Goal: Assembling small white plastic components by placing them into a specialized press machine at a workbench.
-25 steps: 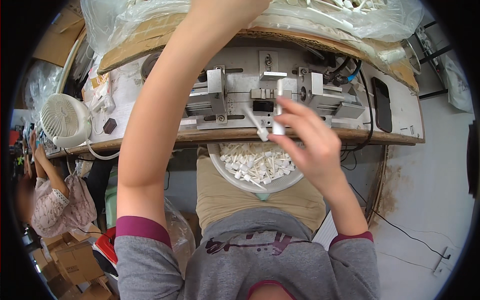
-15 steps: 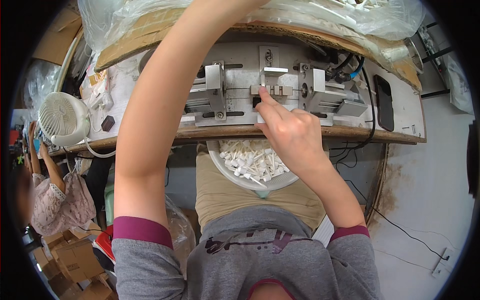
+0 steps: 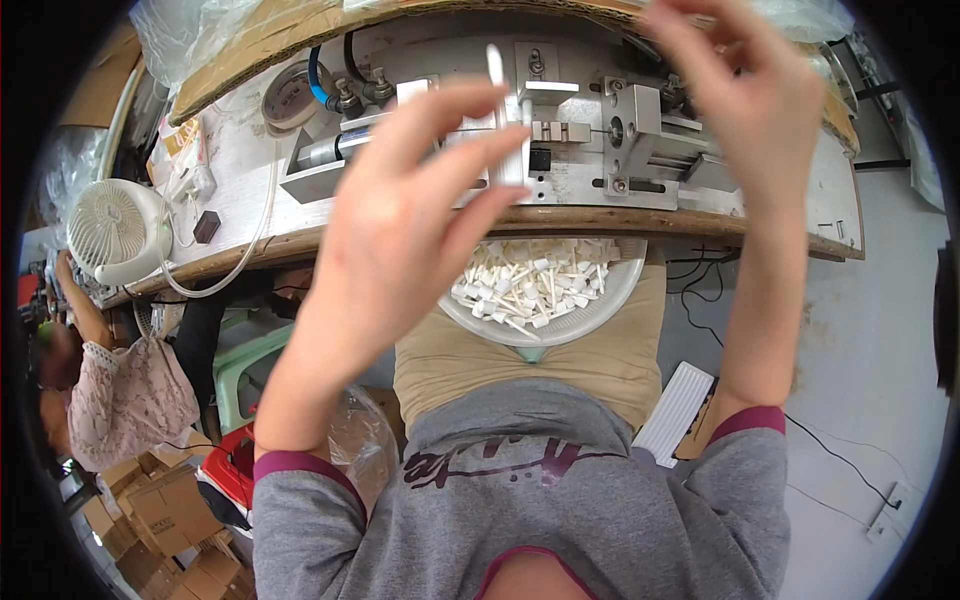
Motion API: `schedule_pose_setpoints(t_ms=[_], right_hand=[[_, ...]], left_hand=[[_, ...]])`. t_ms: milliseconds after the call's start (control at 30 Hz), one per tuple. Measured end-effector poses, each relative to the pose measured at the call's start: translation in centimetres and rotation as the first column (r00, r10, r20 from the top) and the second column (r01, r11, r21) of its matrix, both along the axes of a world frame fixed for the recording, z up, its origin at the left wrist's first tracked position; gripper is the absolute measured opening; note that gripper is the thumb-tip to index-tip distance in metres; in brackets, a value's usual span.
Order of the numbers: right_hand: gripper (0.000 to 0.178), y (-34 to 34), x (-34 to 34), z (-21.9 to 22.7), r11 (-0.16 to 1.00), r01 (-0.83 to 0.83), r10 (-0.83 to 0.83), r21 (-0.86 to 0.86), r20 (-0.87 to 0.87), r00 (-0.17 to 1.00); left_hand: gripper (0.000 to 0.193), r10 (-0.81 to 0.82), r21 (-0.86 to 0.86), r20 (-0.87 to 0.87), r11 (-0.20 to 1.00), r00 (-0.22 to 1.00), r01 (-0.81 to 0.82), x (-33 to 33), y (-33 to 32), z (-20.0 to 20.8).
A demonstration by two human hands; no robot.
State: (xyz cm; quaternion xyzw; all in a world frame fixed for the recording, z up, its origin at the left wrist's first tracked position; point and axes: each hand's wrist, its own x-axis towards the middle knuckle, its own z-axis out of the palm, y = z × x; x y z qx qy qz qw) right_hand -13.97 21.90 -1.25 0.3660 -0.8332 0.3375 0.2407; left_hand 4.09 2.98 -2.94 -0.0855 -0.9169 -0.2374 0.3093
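My left hand (image 3: 390, 220) is raised in front of the metal fixture, its fingers closed on a slim white plastic stick (image 3: 495, 66) with a rounded tip. The stick stands nearly upright; its lower part is partly hidden by the fingers. Just right of it lies a small notched metal block (image 3: 562, 132), below a metal bracket (image 3: 548, 92). My right hand (image 3: 755, 100) hangs over the right clamp unit (image 3: 640, 140), fingers bent and apart, somewhat blurred, with nothing visible in them. A round bowl (image 3: 590, 322) of small white plastic pieces (image 3: 530, 285) rests on my lap.
A white fan (image 3: 118, 235) and a small dark block (image 3: 206, 227) stand at the bench's left. Cardboard (image 3: 260, 70) and clear plastic bags (image 3: 190, 35) line the back. Air hoses (image 3: 318, 75) run to the left unit. Another person (image 3: 130, 400) works at far left.
My left hand has come back from the far bags and now holds the white stick. My right hand has left the notched block and moved up to the right.
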Motion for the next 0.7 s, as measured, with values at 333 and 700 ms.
schedule_pose_setpoints(t_ms=[333,700], right_hand=[[0.016,-2.2,-6.5,4.1,0.980,0.010,-0.045,0.199,0.174,0.984],[0.031,-0.1,-3.8,3.1,0.985,-0.151,0.125,0.086,0.251,0.960]], left_hand=[[0.030,0.131,-0.221,0.116,0.970,0.985,-0.103,0.0,2.4,-5.7],[0.024,0.099,-0.230,0.219,0.972,0.971,-0.047,-1.3,1.5,-3.6]])
